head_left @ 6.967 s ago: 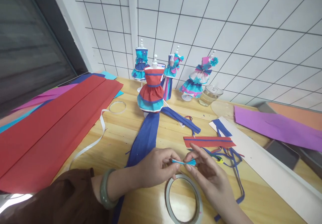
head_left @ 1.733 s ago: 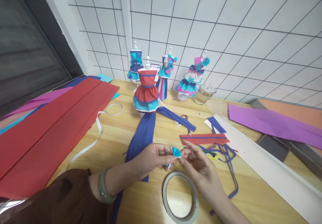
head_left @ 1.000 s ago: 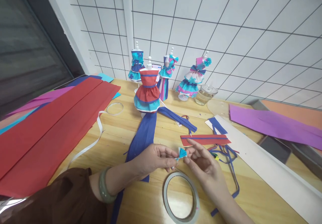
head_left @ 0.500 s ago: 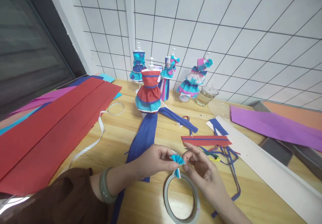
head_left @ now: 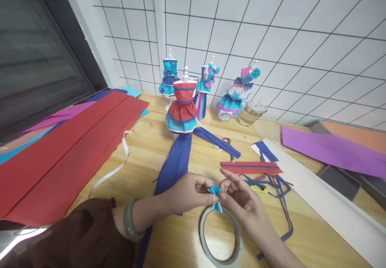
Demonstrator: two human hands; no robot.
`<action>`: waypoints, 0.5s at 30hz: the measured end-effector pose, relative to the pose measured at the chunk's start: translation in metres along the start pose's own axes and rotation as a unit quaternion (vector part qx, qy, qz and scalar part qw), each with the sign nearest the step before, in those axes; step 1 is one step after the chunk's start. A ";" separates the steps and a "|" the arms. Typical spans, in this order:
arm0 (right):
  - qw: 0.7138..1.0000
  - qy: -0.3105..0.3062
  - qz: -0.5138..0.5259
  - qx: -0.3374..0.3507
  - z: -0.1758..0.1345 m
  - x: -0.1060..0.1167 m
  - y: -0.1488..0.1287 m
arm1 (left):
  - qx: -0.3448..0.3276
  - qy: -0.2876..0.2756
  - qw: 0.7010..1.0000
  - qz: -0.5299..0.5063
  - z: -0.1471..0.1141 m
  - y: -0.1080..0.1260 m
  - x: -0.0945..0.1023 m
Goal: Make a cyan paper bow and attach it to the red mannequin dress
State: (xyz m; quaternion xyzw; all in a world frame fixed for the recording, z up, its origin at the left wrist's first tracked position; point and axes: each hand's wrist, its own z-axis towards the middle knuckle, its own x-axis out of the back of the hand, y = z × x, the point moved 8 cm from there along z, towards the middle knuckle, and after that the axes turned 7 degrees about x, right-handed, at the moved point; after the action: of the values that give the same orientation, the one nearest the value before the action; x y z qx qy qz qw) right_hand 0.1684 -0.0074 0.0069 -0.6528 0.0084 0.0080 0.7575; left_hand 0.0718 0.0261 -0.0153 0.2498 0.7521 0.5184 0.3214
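A small turquoise pleated paper bow is pinched at its middle between the thumb and fingers of my left hand. My right hand closes its thumb and index fingertip on the bow's right edge, with the other fingers loosely raised. The bow's lower pleats fan out below my left thumb, with a white edge. Just beneath lies a roll of tape on the table. Beyond my hands stands a mini dress form in a red and turquoise dress, with a long blue paper train trailing toward me.
Behind stand several more dressed forms and a glass cup. Red paper covers the left side. At right lie a red strip, yellow-handled scissors, blue ribbons, white paper and purple paper.
My right thumb and index finger have come further over the bow's right edge, and its fan looks more squeezed. The whole view has shifted slightly, with things appearing further right.
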 end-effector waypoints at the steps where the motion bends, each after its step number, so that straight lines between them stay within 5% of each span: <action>1: 1.000 0.003 0.000 -0.003 0.000 0.001 0.001 | 0.000 -0.003 1.000 -0.002 -0.001 0.000 -0.001; 15: 0.997 0.038 0.069 -0.026 0.002 0.008 0.004 | -0.015 0.038 0.998 -0.056 0.000 0.002 0.009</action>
State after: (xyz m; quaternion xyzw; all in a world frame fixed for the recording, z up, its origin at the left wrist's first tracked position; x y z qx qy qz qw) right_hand 0.1765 -0.0045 0.0029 -0.6700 0.0814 0.0355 0.7370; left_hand 0.0657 0.0334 -0.0154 0.1832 0.7686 0.5197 0.3249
